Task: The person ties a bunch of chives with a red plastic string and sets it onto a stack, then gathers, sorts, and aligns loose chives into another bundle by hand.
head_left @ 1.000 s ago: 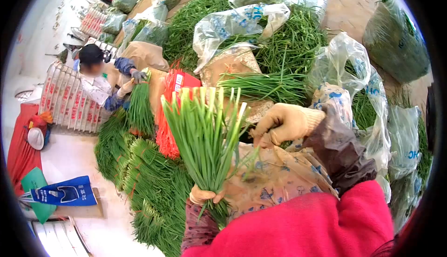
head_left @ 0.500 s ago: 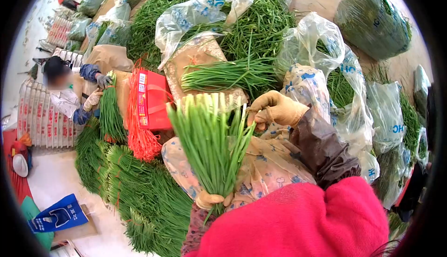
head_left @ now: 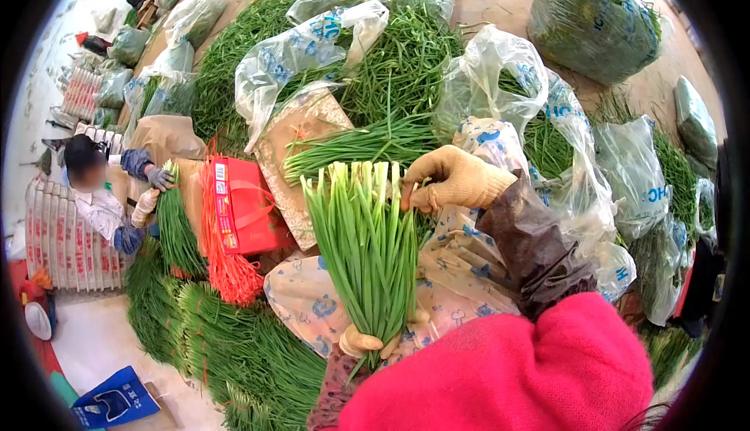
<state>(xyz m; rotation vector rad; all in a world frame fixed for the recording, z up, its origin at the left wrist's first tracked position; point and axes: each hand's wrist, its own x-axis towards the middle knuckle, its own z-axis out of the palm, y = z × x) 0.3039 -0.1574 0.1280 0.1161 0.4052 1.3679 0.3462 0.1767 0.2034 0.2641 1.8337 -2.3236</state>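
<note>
A thick bunch of green chives (head_left: 361, 251) stands nearly upright before me, its pale cut ends at the top. Around the bunch's lower, leafy end my left hand (head_left: 369, 342), in a tan glove, is closed. My right hand (head_left: 462, 181), also gloved, has its thumb and forefinger pinched at the right edge of the pale ends; the exact stalks between them are partly hidden. Behind the bunch, loose chives (head_left: 367, 148) lie on a worn board (head_left: 312, 115). A plastic cover with blue prints (head_left: 301, 290) lies over my lap.
Left of the board is a red box (head_left: 254, 224) with red ties (head_left: 226, 251) hanging over it. Tied chive bundles (head_left: 226, 337) pile up at lower left. Clear plastic bags (head_left: 500, 64) of greens stand at right. Another person (head_left: 101, 197) handles chives at far left.
My right hand has come in against the bunch's right edge. The bunch's stalks sit closer together and more upright. The whole view has shifted slightly.
</note>
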